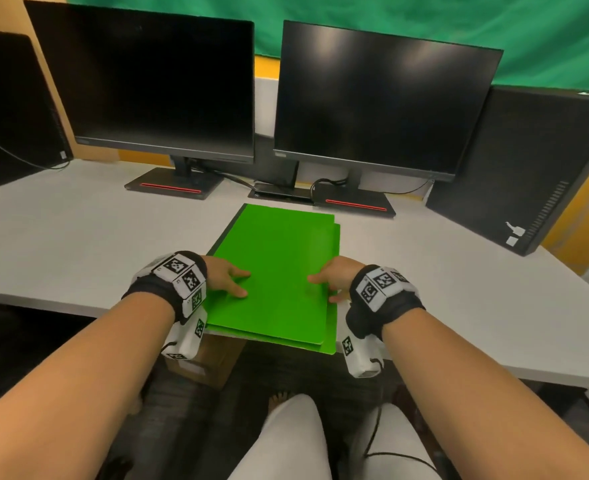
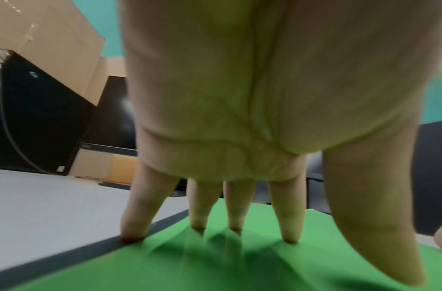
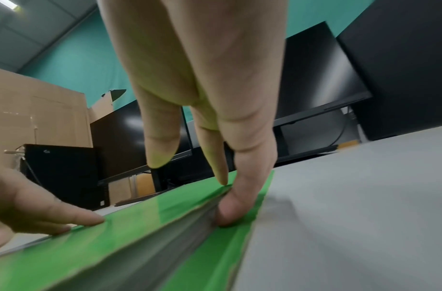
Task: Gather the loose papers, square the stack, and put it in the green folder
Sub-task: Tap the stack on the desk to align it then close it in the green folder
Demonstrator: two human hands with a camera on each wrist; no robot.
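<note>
A: How should the step in hand be handled well?

B: The green folder [image 1: 275,271] appears to be closed over the papers, so the cover is best pressed flat. The left hand [image 1: 225,277] is spread, its fingertips [image 2: 291,239] set down on the cover near the dark spine [image 2: 72,256]. The right hand [image 1: 334,277] is laid at the open edge with straight fingers; in the right wrist view one fingertip [image 3: 229,212] is tucked against the grey paper edges [image 3: 165,242] between the covers. Those edges should be nudged inward until nothing is left proud, and the folder then slid farther onto the table [image 1: 78,237], since its near end is hung over the table's rim.

A: And how is the folder seen to look?

B: A bright green, matte cover is shown, lying flat between the hands, angled slightly. The lower cover is stepped out along the right edge. Beyond it, two dark monitors [image 1: 372,98] are stood.
</note>
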